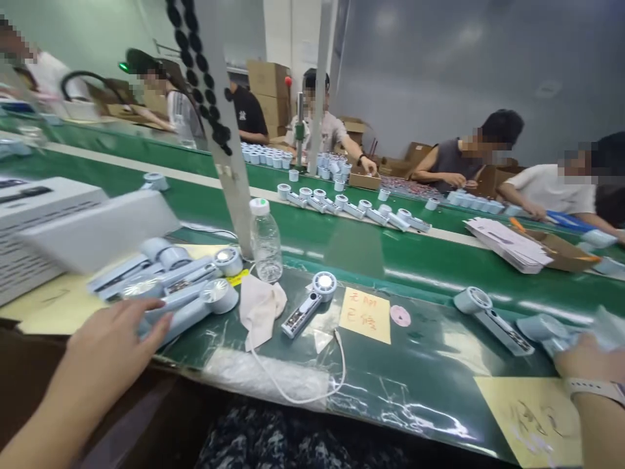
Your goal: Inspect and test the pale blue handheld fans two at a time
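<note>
My left hand (117, 332) is at the left of the bench, its fingers closed around the lower end of a light blue handheld fan (190, 316). That fan lies at the front of a pile of similar fans (180, 267). On the far right, my right hand (588, 361), with a pale wristband, is smeared by motion. It is against a light blue fan (544, 327) and some whitish, blurred material; its fingers cannot be made out. Just left of it lies another fan (502, 331). One more fan (310, 303), its handle opened to show inner parts, rests mid-bench.
A clear bottle (266, 244) stands by the slanting post (229, 176). A cloth (261, 306), white cable (342, 365) and yellow notes (366, 314) lie on the bench. Beyond, a green conveyor (312, 225) carries fans. White boxes (43, 225) are at left; co-workers sit opposite.
</note>
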The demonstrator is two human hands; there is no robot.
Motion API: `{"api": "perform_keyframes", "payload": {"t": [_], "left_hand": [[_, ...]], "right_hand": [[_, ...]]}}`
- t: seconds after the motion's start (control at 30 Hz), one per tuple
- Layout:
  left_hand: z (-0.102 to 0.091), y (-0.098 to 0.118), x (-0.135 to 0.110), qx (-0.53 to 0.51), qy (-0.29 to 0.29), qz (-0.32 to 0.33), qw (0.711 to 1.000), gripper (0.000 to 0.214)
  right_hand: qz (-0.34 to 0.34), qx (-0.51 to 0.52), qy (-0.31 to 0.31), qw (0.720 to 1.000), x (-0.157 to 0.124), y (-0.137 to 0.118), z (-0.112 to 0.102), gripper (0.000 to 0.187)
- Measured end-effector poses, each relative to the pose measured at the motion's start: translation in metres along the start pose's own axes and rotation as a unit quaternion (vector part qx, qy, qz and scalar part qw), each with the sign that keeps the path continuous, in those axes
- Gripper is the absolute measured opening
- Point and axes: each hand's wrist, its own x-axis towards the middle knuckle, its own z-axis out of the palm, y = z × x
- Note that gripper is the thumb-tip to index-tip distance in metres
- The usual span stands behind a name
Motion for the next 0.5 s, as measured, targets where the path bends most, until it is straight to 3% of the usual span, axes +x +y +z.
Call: {"api": "perform_keyframes", "payload": {"t": [0.03, 0.1, 0.17, 0.27, 0.37, 0.43, 0.5], "left_hand": [[0.001, 0.007, 0.0, 0.095, -0.017, 0.006, 0.995, 0.017], [0.008, 0.02, 0.0, 0.245, -0.066, 0.015, 0.967, 0.031], [0.018, 0.029, 0.001, 0.283, -0.107, 0.015, 0.953, 0.041], [0.031, 0.034, 0.005, 0.274, -0.14, 0.015, 0.951, 0.048], [0.033, 0.034, 0.008, 0.253, -0.167, 0.023, 0.953, 0.047], [0.029, 0.032, 0.004, 0.188, -0.141, -0.011, 0.972, 0.045], [0.026, 0.032, -0.008, 0.025, -0.087, -0.113, 0.989, 0.044]], "right_hand": [[0.016, -0.033, 0.001, 0.999, -0.005, -0.016, 0.009, 0.032], [-0.028, -0.049, -0.046, 0.997, -0.025, -0.059, 0.029, 0.05], [-0.115, -0.041, -0.163, 0.979, -0.064, -0.108, 0.049, 0.051], [-0.273, 0.001, -0.376, 0.885, -0.146, -0.178, 0.073, 0.035], [-0.365, 0.012, -0.471, 0.803, -0.219, -0.223, 0.089, 0.056], [-0.385, -0.003, -0.487, 0.784, -0.246, -0.238, 0.094, 0.061], [-0.385, -0.017, -0.49, 0.782, -0.256, -0.243, 0.093, 0.057]]}}
